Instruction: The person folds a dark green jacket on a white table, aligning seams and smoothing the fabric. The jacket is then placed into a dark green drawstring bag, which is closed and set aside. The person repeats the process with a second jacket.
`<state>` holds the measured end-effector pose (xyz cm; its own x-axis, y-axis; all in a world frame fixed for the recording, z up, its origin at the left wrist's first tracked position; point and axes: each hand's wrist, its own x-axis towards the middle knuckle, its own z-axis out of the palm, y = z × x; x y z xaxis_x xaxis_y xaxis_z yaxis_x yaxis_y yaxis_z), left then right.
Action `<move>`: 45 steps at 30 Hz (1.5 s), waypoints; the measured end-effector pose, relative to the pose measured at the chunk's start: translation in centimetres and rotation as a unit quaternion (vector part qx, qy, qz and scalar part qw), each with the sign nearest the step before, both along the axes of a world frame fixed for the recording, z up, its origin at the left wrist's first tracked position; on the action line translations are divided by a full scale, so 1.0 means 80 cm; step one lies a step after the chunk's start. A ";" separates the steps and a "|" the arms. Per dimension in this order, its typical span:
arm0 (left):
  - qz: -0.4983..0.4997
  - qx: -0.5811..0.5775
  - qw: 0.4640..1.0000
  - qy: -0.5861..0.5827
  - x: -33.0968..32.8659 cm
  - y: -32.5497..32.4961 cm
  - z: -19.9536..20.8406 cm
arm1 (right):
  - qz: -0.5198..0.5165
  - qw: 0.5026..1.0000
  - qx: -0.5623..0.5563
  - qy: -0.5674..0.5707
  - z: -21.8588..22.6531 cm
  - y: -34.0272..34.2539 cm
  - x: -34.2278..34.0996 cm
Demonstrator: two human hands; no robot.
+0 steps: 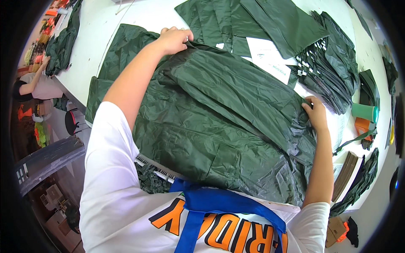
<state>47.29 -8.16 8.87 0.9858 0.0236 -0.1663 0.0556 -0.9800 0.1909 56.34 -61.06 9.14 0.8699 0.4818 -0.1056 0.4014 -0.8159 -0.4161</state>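
Across the white table in front of me lies a dark green, shiny fabric garment (211, 122), wrinkled and folded over in long creases. A stitched patch like a pocket shows on its near part. My left hand (175, 40) grips the far left edge of the upper layer, fingers curled over it, a ring on one finger. At the right end of the same layer, my right hand (315, 111) pinches the cloth between thumb and fingers. The garment hides parts of both hands' fingertips.
Folded green pieces (282, 25) lie at the far side, beside printed white papers (270, 63) and a stack of green pieces with white tags (325, 76). A green cylinder (365, 112) and an orange box (363, 127) stand at right. Another person (40, 84) works at far left.
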 end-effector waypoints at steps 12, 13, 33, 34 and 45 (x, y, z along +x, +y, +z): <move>-0.149 0.037 0.918 -0.365 -0.245 -0.010 0.124 | 0.095 0.991 0.058 -0.081 0.185 -0.047 -0.251; -0.159 0.049 0.919 -0.356 -0.290 -0.016 0.117 | 0.162 0.977 0.076 -0.115 0.172 -0.059 -0.287; -0.003 0.008 0.993 -0.122 -0.405 -0.162 -0.014 | -0.027 0.966 -0.149 -0.211 0.092 -0.224 -0.243; -0.006 0.008 0.993 -0.121 -0.403 -0.162 -0.015 | -0.008 0.978 -0.141 -0.152 0.089 -0.244 -0.231; 0.005 0.005 0.992 -0.127 -0.384 -0.186 -0.034 | -0.116 0.967 -0.218 -0.069 0.021 -0.333 -0.178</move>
